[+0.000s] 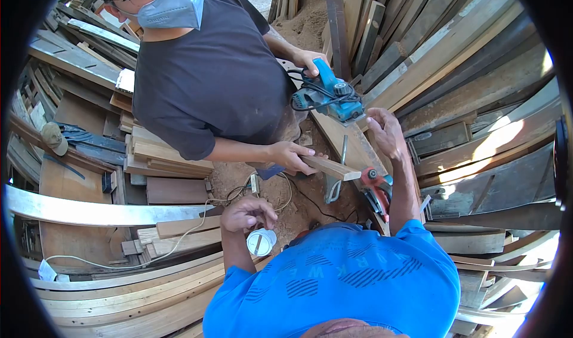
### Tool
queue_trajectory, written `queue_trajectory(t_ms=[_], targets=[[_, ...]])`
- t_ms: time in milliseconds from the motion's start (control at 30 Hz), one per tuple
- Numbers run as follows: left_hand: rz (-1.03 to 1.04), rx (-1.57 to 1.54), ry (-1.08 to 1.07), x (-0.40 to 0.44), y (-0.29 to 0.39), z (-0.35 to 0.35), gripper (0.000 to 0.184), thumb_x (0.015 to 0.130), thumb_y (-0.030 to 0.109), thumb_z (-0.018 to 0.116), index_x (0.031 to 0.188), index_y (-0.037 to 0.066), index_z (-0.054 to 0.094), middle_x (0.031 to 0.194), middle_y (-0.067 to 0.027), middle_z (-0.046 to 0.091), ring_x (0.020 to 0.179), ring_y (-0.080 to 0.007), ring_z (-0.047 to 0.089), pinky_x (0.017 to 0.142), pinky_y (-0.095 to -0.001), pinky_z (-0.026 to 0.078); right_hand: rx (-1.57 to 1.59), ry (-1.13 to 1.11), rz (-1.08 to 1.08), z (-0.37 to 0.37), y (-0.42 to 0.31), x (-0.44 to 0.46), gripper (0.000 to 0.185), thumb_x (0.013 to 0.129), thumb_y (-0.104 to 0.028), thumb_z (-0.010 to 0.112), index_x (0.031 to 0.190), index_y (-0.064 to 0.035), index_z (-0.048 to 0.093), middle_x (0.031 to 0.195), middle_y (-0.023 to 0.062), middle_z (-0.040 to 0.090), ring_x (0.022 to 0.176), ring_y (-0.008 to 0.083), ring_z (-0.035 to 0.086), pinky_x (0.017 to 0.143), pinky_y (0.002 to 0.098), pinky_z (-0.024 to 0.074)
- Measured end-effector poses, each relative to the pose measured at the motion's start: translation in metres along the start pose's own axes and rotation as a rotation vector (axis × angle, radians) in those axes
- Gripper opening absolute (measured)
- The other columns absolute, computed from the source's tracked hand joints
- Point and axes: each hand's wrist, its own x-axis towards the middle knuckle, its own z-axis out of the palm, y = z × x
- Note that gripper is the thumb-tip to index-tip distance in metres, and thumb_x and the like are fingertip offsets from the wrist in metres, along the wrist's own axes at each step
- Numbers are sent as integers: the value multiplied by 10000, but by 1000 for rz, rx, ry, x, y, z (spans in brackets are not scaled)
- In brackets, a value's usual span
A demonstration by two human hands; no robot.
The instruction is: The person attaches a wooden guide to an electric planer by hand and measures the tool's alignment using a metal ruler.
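One blue planer sat right up by the wearer's right hand, just past those bent fingertips, and well away from the left hand! That right hand was raised on the planer's right, partly open, fingers curved towards its front end, nothing showing in its grasp; whether a fingertip brushed the tool, you couldn't tell. Over on the planer's near left, the left hand hung half open, fingers loosely curled, right above a white round object, and contact there couldn't be made out either.

Who had the planer? The co-worker's upper hand, closed round its handle, a black cord bunched against the body! The co-worker's lower hand gripped a wooden piece on the planer's near side, between the wearer's two hands. Nearer the wearer than the planer, beside the right forearm, lay a red tool.
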Motion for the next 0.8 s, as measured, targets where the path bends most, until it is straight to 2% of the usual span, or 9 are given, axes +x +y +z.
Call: queue_trajectory(t_ms=[67,200,233,333,433,500,567,633,800], targets=[[285,-3,-63,24,16,12,537,960,403,705,1187,-84,698,929,-175,748,802,-234,705,710,-324,552,-40,37,18,6,-17,-7,501,993,-270,713,1390,15,602,1269,235,709,1069,293,727,952,413,571],[444,139,-11,64,34,21,467,1003,390,650,1157,-50,679,899,-163,726,771,-252,694,680,-366,540,-204,123,-118,-5,-68,7,625,969,-380,734,1417,26,576,1329,266,670,1171,330,691,1014,444,540],[467,206,25,81,43,21,412,1022,337,635,1168,-47,662,937,-154,717,799,-240,691,699,-365,556,-271,95,-161,-5,-70,25,674,962,-432,722,1416,43,572,1335,286,662,1215,353,670,1038,454,525],[405,307,217,121,65,27,340,1028,242,643,1217,-41,649,1063,-147,717,943,-200,682,855,-346,552,-436,-111,-140,-1,-99,74,795,935,-546,697,1408,79,562,1357,320,649,1264,420,649,1059,461,517],[373,382,366,145,65,23,300,1021,169,648,1241,-35,648,1140,-126,716,1057,-159,661,984,-337,519,-612,-290,-34,21,-108,124,861,883,-590,732,1402,77,563,1340,299,672,1240,422,668,1041,456,532],[353,358,402,150,59,25,285,1014,127,656,1251,-31,645,1178,-108,708,1105,-141,633,1038,-337,488,-655,-246,-9,36,-106,137,893,841,-595,771,1399,70,563,1312,276,695,1218,416,684,1028,457,541],[313,319,372,147,56,26,273,1025,88,624,1263,-47,607,1188,-141,644,1043,-217,708,825,-328,626,-689,-225,9,42,-104,143,915,808,-589,802,1398,67,558,1300,261,707,1209,406,693,1019,453,548],[268,264,351,143,48,23,268,1030,70,610,1267,-55,589,1206,-158,607,1004,-252,744,707,-324,697,-706,-226,19,44,-109,144,930,783,-573,826,1398,67,550,1302,253,709,1214,393,695,1015,445,552],[178,187,386,142,21,15,253,1025,72,628,1250,-43,607,1210,-141,633,930,-229,751,690,-329,684,-752,-244,117,54,-103,143,933,785,-529,835,1426,60,499,1310,250,707,1231,396,687,1047,499,512]])
